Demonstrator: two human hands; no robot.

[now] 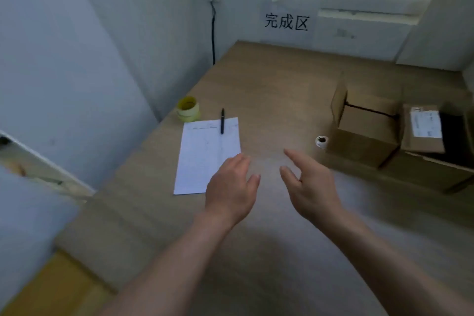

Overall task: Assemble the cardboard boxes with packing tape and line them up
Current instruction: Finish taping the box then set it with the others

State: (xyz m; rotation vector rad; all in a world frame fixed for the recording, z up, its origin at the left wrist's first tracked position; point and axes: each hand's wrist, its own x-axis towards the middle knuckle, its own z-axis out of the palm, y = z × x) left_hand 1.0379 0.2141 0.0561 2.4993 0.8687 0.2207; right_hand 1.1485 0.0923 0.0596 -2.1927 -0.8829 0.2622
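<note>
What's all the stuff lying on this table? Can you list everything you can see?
Wooden table: one, light brown, fills the middle of the view.
White paper sheet: one, left of centre on the table.
Black pen: one, lying across the sheet's far edge.
Yellowish tape roll: one, near the table's left edge, beyond the sheet.
Small white roll: one, beside the open box.
Open brown cardboard box: one, flaps up, right side.
Labelled brown cardboard box: one, white label on top, far right.
Wall sign with black characters: one, behind the table.
Black cable: one, down the wall.
Left hand: open, empty, above the table.
Right hand: open, empty, above the table.
</note>
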